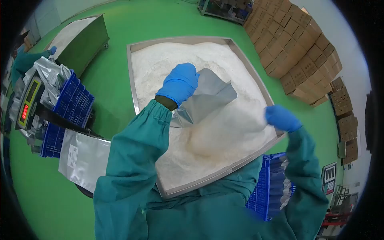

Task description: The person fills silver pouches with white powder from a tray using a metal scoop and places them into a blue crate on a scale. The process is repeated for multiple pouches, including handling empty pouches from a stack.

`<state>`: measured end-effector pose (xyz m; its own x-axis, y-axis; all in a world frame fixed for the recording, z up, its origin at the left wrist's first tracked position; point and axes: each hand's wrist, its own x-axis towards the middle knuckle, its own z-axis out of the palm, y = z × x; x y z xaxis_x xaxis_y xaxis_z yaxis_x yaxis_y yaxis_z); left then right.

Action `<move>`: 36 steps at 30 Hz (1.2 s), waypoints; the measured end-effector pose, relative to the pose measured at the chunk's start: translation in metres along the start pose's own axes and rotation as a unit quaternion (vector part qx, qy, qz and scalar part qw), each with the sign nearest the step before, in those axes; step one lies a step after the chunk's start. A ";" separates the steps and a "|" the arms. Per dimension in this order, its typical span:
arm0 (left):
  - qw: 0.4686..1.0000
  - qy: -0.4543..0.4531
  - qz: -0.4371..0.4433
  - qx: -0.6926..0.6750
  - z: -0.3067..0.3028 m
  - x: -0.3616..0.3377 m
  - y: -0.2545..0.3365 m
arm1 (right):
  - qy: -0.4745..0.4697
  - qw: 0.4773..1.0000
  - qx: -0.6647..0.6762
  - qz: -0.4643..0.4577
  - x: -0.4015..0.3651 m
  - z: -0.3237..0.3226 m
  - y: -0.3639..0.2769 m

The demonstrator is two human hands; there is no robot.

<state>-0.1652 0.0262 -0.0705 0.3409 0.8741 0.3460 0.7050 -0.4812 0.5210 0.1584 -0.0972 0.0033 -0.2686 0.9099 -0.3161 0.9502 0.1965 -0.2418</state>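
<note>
The green floor (112,80) carries the wide steel tray (180,40) directly in front of me. A smaller steel bin (90,48) stands well apart at my far left, and stacked cardboard boxes (296,44) stand at my far right. The tray holds one load, white powder (160,64), spread to all four rims and heaped toward the middle.

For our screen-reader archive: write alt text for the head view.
Left hand, blue-gloved, grips a silver pouch over a metal tray heaped with white powder; the right hand is by the tray's right rim, its grip blurred. A blue crate sits at left.
</note>
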 end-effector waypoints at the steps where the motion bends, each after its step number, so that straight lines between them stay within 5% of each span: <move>1: 1.000 0.000 -0.019 -0.004 0.001 -0.003 0.004 | 0.011 1.000 -0.015 -0.001 -0.003 -0.031 -0.005; 5: 0.997 -0.020 -0.068 -0.002 -0.008 -0.013 0.023 | 0.029 0.986 -0.072 0.150 0.017 -0.103 -0.081; 7: 0.999 -0.013 -0.050 -0.004 -0.006 -0.017 0.024 | 0.088 0.973 -0.212 0.011 0.048 -0.093 -0.079; 9: 0.999 -0.003 -0.032 -0.004 0.000 -0.017 0.028 | 0.084 0.960 -0.267 0.001 0.067 -0.076 -0.105; 16: 0.997 -0.006 -0.069 -0.021 -0.012 -0.018 0.021 | 0.076 0.931 -0.335 0.125 0.017 -0.126 -0.105; 18: 0.998 -0.005 -0.061 -0.018 -0.013 -0.015 0.026 | 0.016 0.951 -0.286 0.115 0.014 -0.112 -0.085; 19: 0.997 -0.003 -0.082 0.004 -0.013 -0.017 0.027 | -0.021 0.971 -0.236 0.039 0.028 -0.093 -0.071; 20: 0.994 0.004 -0.105 0.028 -0.015 -0.018 0.030 | 0.065 0.987 -0.141 0.033 0.032 -0.065 -0.079; 21: 0.994 0.004 -0.101 0.034 -0.022 -0.029 0.041 | 0.027 0.992 -0.111 0.046 0.057 -0.038 -0.071; 23: 0.981 -0.081 -0.154 0.090 -0.043 -0.057 0.074 | 0.079 0.983 0.154 0.057 0.097 0.033 -0.049; 25: 0.975 -0.118 -0.103 0.159 -0.020 -0.051 0.035 | 0.109 0.984 0.135 -0.029 0.127 0.049 -0.013; 27: 0.952 -0.142 0.261 -0.073 -0.050 -0.023 -0.026 | 0.106 0.970 0.207 -0.068 0.111 0.026 -0.015; 29: 0.971 -0.224 -0.063 -0.053 -0.109 -0.014 0.033 | 0.129 0.962 0.242 -0.005 0.067 -0.022 -0.040; 30: 0.978 -0.200 -0.056 -0.036 -0.122 -0.014 0.065 | 0.171 0.969 0.136 -0.114 0.032 -0.046 -0.059; 31: 0.984 -0.174 -0.044 -0.021 -0.124 -0.012 0.089 | 0.200 0.935 0.292 0.004 0.018 -0.050 -0.066; 34: 0.982 -0.187 0.005 0.010 -0.112 0.006 0.107 | 0.195 0.932 0.304 0.019 0.016 -0.026 -0.034; 36: 0.985 -0.152 0.063 -0.042 -0.117 0.013 0.109 | 0.202 0.964 0.163 -0.056 0.005 -0.039 -0.009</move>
<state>-0.1567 -0.0230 0.0818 0.6022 0.7800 0.1701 0.5949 -0.5806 0.5559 0.1548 -0.0802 0.0395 -0.2208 0.9706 0.0955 0.8014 0.2363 -0.5495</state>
